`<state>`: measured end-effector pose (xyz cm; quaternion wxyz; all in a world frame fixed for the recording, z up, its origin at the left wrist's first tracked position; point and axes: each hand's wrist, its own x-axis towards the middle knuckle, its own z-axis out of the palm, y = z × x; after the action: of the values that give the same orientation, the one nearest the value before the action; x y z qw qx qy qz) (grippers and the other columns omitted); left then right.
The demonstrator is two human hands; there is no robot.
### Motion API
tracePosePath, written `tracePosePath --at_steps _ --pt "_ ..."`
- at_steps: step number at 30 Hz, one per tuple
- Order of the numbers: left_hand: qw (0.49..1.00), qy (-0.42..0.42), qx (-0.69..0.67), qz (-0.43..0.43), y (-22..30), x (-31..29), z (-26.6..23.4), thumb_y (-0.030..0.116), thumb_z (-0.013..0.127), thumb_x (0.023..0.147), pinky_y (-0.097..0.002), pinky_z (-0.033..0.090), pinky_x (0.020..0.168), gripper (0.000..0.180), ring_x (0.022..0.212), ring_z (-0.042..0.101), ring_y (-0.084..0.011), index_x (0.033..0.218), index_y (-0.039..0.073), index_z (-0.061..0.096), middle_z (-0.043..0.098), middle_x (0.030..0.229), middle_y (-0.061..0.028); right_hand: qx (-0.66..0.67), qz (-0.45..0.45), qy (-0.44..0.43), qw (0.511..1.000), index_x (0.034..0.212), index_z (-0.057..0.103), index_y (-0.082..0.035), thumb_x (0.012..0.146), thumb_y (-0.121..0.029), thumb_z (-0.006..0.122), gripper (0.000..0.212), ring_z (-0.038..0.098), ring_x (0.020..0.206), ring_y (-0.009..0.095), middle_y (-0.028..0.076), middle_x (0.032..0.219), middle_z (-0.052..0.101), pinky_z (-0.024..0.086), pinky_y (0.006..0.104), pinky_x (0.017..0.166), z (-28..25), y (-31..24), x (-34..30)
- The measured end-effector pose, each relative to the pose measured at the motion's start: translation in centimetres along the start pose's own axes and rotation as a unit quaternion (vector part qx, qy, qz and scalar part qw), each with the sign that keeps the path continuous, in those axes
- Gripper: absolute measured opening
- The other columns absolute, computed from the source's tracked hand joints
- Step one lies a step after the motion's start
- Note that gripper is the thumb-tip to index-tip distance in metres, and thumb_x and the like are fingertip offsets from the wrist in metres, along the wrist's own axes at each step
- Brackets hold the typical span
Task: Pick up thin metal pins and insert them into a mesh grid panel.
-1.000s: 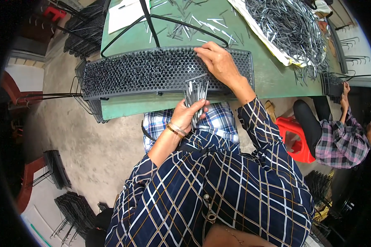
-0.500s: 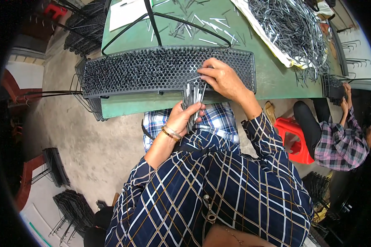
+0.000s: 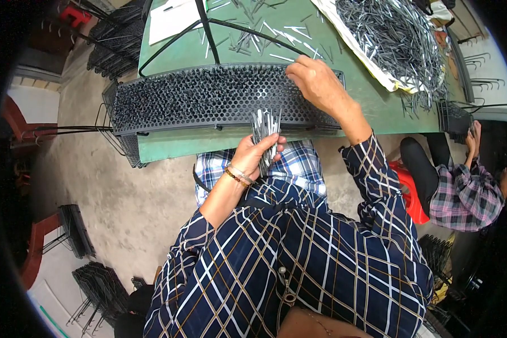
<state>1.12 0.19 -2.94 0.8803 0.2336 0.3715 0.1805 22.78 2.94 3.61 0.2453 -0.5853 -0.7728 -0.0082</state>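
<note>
Long perforated rack [image 3: 253,104]: black, patterned with closely spaced round holes. Beneath rack: flat tabletop [image 3: 158,149], green. In front of rack: bundled slim strips [image 3: 259,125], silver to dark grey; long-sleeved shirt [image 3: 327,242], navy, white-and-tan diagonal check; lap cloth [image 3: 213,172], blue-and-white plaid. Right of rack: plastic stool [image 3: 414,197], red; co-worker's shirt [image 3: 456,197], pink-and-black plaid. Behind rack: paper sheet [image 3: 172,25], white.

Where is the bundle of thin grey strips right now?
In the head view, the bundle is in the left hand, just above the picture's centre, its tips showing against the lower edge of the black perforated panel.
</note>
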Motion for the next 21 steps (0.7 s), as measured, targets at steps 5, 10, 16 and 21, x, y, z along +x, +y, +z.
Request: tracePosePath --at_steps 5,10,16,21 --pt "1.0 0.001 -0.007 -0.006 0.0 -0.2 -0.5 0.011 0.062 0.085 -0.0235 0.054 0.058 0.022 0.073 0.061 -0.0117 0.103 -0.001 0.059 0.064 0.089 -0.008 0.022 -0.039 0.004 0.999 0.084 0.06 0.001 0.077 -0.002 0.059 0.008 0.056 0.076 0.033 0.013 0.078 0.054 0.045 0.0407 0.065 0.3 0.0 1.5" --pt "1.0 -0.003 -0.003 -0.014 0.1 0.1 0.2 0.013 0.063 0.085 -0.0233 0.053 0.058 0.021 0.074 0.061 -0.0116 0.101 0.0 0.06 0.064 0.088 -0.0079 -0.046 -0.058 -0.073 0.995 0.079 0.058 0.0 0.075 -0.003 0.06 0.006 0.056 0.076 0.033 0.013 0.078 0.053 0.045 0.0418 0.066 0.2 0.1 2.2" --pt "1.0 0.01 0.007 -0.021 -0.1 0.1 0.1 0.012 0.063 0.085 -0.0216 0.053 0.055 0.024 0.07 0.061 -0.0107 0.105 0.0 0.059 0.064 0.087 -0.006 0.033 0.001 -0.062 0.998 0.078 0.056 0.0 0.073 -0.006 0.064 0.011 0.06 0.078 0.036 0.017 0.078 0.061 0.048 0.0434 0.067 2.7 0.0 2.4" --pt "1.0 -0.007 -0.006 -0.009 -0.2 0.3 0.1 0.013 0.063 0.085 -0.0222 0.052 0.055 0.023 0.07 0.061 -0.0109 0.104 0.001 0.059 0.064 0.086 -0.0056 0.07 0.063 -0.038 0.995 0.086 0.059 0.001 0.077 -0.015 0.067 0.02 0.061 0.07 0.03 0.016 0.078 0.062 0.047 0.0381 0.062 1.6 -0.2 1.6"
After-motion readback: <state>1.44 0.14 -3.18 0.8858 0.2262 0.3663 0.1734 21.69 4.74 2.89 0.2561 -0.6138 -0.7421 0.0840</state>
